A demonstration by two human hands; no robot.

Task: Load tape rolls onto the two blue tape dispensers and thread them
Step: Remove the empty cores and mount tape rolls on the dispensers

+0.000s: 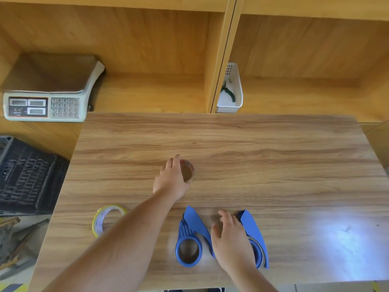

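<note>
On the wood-grain surface [273, 165], the left hand [172, 179] reaches far out and curls its fingers around a clear tape roll with a brown core [188, 171], which sits near the middle of the surface, well beyond the empty blue plastic tape dispenser [190, 241]. That dispenser lies flat near the front edge, its round hub bare and its pointed blade end aimed away from the person. Just to its right, the right hand [229, 239] hovers with fingers spread and slack, holding nothing, partly covering a second blue plastic tape dispenser [255, 239]; a grey ring shows at that one's hub. Left of the empty dispenser, past the left forearm, a yellow-edged roll of clear tape [106, 219] lies flat on the surface, apart from both hands.
</note>
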